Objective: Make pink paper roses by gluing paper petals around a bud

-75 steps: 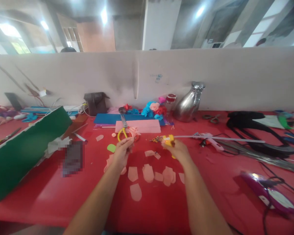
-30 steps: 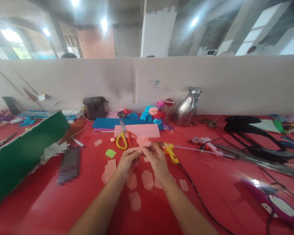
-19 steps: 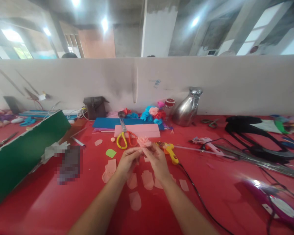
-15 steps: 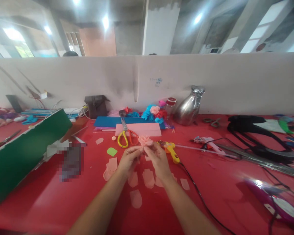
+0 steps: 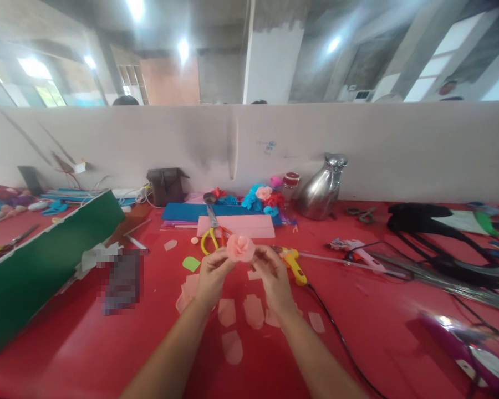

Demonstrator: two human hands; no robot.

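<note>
A pink paper flower (image 5: 240, 247) is held up above the table, its layered petals facing me. My left hand (image 5: 213, 272) grips it from the left, thumb and fingers closed at its lower edge. From the right, my right hand (image 5: 275, 278) pinches the flower's edge with bent fingers; its fingertips are partly hidden. Under and around my hands lie several cut pink petals (image 5: 254, 311). A green petal (image 5: 191, 263) rests left of my left hand. Just behind the flower are scissors (image 5: 210, 241) with yellow and red handles. The yellow glue gun (image 5: 294, 266) lies right of my right hand.
Pink paper (image 5: 255, 226) and blue sheets (image 5: 183, 213) lie behind, near finished flowers (image 5: 253, 197) and a steel jug (image 5: 322, 188). A green board (image 5: 54, 271) leans at left. At right are a pink glue gun (image 5: 366, 255), black straps and a purple device (image 5: 453, 343) with cords.
The flower has been tipped so its open face turns toward me, and it sits slightly left and lower. My right hand's fingers have moved a little apart from my left hand's.
</note>
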